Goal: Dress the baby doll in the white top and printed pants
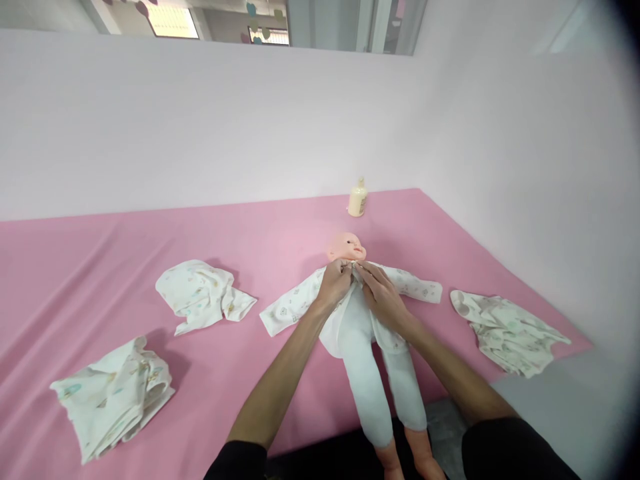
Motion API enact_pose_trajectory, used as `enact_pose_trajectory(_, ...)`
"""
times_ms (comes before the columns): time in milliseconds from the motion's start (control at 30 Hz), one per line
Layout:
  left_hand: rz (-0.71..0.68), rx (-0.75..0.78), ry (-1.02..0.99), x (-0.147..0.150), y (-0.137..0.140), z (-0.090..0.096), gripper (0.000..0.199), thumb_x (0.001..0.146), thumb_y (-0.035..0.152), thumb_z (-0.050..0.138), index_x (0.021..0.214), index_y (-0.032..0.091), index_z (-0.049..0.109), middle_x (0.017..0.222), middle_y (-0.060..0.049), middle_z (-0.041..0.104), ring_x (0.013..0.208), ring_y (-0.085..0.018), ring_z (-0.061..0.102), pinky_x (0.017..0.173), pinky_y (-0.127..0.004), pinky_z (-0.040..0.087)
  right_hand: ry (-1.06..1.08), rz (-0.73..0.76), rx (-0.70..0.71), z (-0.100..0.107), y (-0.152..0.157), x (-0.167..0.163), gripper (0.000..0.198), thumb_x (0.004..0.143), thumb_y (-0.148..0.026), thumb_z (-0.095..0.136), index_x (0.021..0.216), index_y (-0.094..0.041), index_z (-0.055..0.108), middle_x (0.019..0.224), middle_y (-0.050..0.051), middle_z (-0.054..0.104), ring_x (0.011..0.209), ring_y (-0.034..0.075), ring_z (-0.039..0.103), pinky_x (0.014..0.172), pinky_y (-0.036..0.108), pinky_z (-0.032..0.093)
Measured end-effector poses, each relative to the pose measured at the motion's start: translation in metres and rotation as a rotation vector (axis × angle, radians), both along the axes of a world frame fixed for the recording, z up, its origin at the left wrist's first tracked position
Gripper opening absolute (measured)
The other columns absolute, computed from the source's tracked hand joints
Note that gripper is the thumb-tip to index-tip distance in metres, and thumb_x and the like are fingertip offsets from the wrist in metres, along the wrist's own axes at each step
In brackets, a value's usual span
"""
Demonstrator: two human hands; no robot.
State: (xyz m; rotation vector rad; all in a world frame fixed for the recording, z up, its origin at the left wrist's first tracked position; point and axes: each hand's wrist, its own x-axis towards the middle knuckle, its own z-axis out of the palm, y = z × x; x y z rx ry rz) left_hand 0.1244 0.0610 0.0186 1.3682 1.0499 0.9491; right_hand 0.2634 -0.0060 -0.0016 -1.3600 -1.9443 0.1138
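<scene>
A baby doll (346,247) lies on its back on the pink sheet (280,240), its feet toward me. It wears pale leggings (367,393) and a white printed baby top (295,303) with both sleeves spread out sideways. The top's front hangs apart below the chest. At the neckline, my left hand (336,283) is closed with the fingers pinching the cloth edge. My right hand (381,293) meets it there, fingers bent together on the other side of the collar. The bit of cloth between the fingertips is mostly hidden.
Crumpled white printed clothes lie left: one bundle (197,293) and a nearer folded one (117,393). Another crumpled garment (510,330) is at the right edge. A cream pump bottle (357,199) stands behind the doll's head. White walls (200,127) border the back and right.
</scene>
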Motion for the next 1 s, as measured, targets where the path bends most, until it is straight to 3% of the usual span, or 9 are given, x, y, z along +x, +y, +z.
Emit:
enact_pose_trajectory(233, -0.003, -0.076, 0.001, 0.000, -0.005, 0.011, 0.014, 0.089, 0.020, 0.052, 0.082, 0.013, 0.062, 0.063, 0.002, 0.054, 0.057, -0.009, 0.045, 0.056, -0.022, 0.034, -0.017, -0.027, -0.008, -0.009, 0.000, 0.000, 0.055, 0.099, -0.016, 0.032, 0.153, -0.025, 0.039, 0.150, 0.011, 0.045, 0.140, 0.026, 0.039, 0.116, 0.050, 0.037)
enact_pose_trajectory(600, -0.144, 0.009, 0.015, -0.012, -0.002, 0.013, 0.025, 0.087, 0.026, 0.055, 0.099, 0.014, 0.074, 0.088, -0.004, 0.070, 0.078, -0.014, 0.058, 0.071, -0.024, 0.043, -0.039, -0.038, -0.063, 0.001, -0.002, 0.001, 0.049, 0.099, -0.015, 0.035, 0.146, -0.022, 0.046, 0.148, 0.013, 0.046, 0.137, 0.027, 0.041, 0.115, 0.049, 0.037)
enact_pose_trajectory(733, -0.176, 0.129, 0.233, -0.022, -0.008, 0.018, 0.025, 0.088, 0.027, 0.051, 0.102, 0.015, 0.069, 0.090, -0.004, 0.067, 0.079, -0.015, 0.057, 0.070, -0.027, 0.043, -0.003, -0.114, -0.099, 0.001, -0.019, 0.008, 0.042, 0.099, -0.025, 0.046, 0.140, -0.020, 0.051, 0.138, 0.013, 0.052, 0.130, 0.029, 0.047, 0.110, 0.047, 0.042)
enact_pose_trajectory(833, -0.153, 0.297, 0.507, -0.025, -0.026, 0.020, 0.024, 0.087, 0.029, 0.056, 0.106, 0.017, 0.062, 0.099, -0.005, 0.064, 0.091, -0.019, 0.057, 0.078, -0.031, 0.044, -0.083, -0.147, -0.121, 0.003, -0.033, 0.013, 0.036, 0.097, -0.030, 0.054, 0.130, -0.017, 0.058, 0.124, 0.013, 0.057, 0.118, 0.029, 0.052, 0.101, 0.045, 0.047)
enact_pose_trajectory(900, -0.123, 0.428, 0.706, -0.022, -0.042, 0.019, 0.021, 0.089, 0.029, 0.056, 0.106, 0.017, 0.058, 0.106, -0.008, 0.062, 0.101, -0.023, 0.055, 0.082, -0.034, 0.044, -0.156, -0.179, -0.112, 0.007, -0.037, 0.014, 0.027, 0.096, -0.027, 0.054, 0.120, -0.017, 0.062, 0.113, 0.012, 0.061, 0.108, 0.028, 0.055, 0.093, 0.042, 0.048)
enact_pose_trajectory(1000, -0.068, 0.563, 0.980, -0.015, -0.061, 0.015, 0.016, 0.094, 0.023, 0.046, 0.104, 0.016, 0.057, 0.106, -0.011, 0.060, 0.099, -0.025, 0.057, 0.074, -0.033, 0.044, -0.269, -0.218, -0.105, 0.014, -0.036, 0.012, 0.018, 0.095, -0.017, 0.049, 0.104, -0.017, 0.065, 0.099, 0.010, 0.063, 0.093, 0.025, 0.056, 0.082, 0.037, 0.046)
